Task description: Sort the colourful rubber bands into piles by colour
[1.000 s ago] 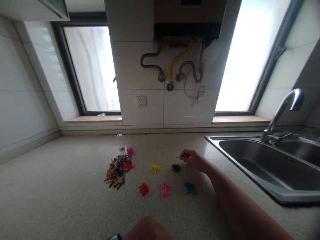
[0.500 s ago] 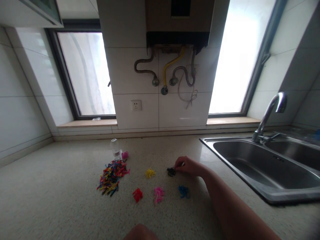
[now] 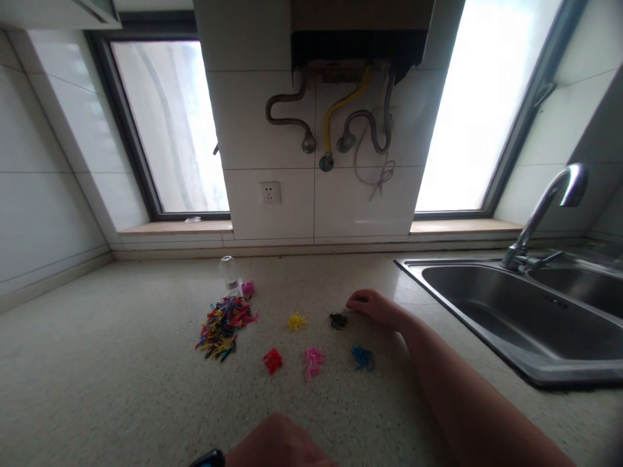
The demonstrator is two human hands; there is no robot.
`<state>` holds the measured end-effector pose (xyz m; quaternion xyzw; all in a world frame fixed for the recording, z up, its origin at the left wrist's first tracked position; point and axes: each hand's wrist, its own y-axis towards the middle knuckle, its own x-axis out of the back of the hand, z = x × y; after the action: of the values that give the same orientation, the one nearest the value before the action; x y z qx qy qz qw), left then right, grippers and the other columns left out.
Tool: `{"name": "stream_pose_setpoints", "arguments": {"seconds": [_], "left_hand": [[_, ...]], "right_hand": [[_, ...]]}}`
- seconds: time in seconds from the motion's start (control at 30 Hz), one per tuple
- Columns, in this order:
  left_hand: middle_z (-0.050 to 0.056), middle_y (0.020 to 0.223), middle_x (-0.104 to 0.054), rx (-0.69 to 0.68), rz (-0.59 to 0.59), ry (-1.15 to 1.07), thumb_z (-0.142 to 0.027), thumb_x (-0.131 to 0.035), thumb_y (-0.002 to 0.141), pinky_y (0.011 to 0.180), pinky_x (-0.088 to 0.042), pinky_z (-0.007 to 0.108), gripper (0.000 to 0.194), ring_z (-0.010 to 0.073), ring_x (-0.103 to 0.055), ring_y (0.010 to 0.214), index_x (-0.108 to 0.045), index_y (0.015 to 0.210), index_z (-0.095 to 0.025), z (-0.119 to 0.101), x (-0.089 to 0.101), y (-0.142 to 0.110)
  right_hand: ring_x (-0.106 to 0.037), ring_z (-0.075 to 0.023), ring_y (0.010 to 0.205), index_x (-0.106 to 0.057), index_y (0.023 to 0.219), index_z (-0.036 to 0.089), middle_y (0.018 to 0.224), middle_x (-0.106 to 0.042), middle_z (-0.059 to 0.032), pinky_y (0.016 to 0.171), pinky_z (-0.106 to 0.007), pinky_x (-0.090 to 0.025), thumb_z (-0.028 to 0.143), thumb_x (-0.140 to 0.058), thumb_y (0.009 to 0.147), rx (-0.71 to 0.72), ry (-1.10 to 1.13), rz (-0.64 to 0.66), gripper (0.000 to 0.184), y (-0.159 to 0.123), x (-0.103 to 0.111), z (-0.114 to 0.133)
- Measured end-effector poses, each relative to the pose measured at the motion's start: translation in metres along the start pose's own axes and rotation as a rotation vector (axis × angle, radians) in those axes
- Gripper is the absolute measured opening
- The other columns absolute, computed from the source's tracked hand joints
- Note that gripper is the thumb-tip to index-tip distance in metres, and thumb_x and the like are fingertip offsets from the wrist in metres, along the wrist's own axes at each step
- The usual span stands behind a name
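Note:
My right hand (image 3: 374,306) is just above the counter beside a small pile of black bands (image 3: 337,320). Its fingers are drawn together, with nothing visible between them, a little apart from the pile. At the bottom edge shows the back of my left hand (image 3: 280,442), with a dark watch (image 3: 209,458) on the wrist; its fingers are hidden. Small piles of yellow (image 3: 296,322), red (image 3: 273,360), pink (image 3: 314,361) and blue bands (image 3: 362,357) lie nearby. To the left is a larger mixed-colour heap of bands (image 3: 224,327).
Behind the heap stand a clear plastic bottle (image 3: 230,277) and a pink cap-like piece (image 3: 248,287). A steel sink (image 3: 467,318) with a tap (image 3: 545,211) fills the right side. A tiled wall with a socket (image 3: 269,192) and pipes (image 3: 327,130) borders the back.
My right hand has drawn back slightly from the black pile. More of my left hand and its watch shows at the bottom. The whole view has shifted a little.

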<state>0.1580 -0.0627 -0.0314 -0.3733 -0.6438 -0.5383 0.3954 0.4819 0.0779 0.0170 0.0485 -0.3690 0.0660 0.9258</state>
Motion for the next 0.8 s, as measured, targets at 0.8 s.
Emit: {"name": "stream_pose_setpoints", "arguments": {"seconds": [0.8], "left_hand": [[0.003,0.099,-0.073,0.892,-0.132,0.262,-0.034,-0.047,0.094,0.073,-0.047,0.029,0.027,0.0176,-0.068,0.083,-0.066,0.11,-0.024,0.09,0.123,-0.028]], "right_hand": [[-0.05,-0.0125,0.058,-0.072,0.093,0.016,0.067,-0.062,-0.003,0.055,-0.025,-0.036,0.049,-0.058,0.083,-0.042,0.047,-0.054,0.038,0.014,-0.003,-0.01]]}}
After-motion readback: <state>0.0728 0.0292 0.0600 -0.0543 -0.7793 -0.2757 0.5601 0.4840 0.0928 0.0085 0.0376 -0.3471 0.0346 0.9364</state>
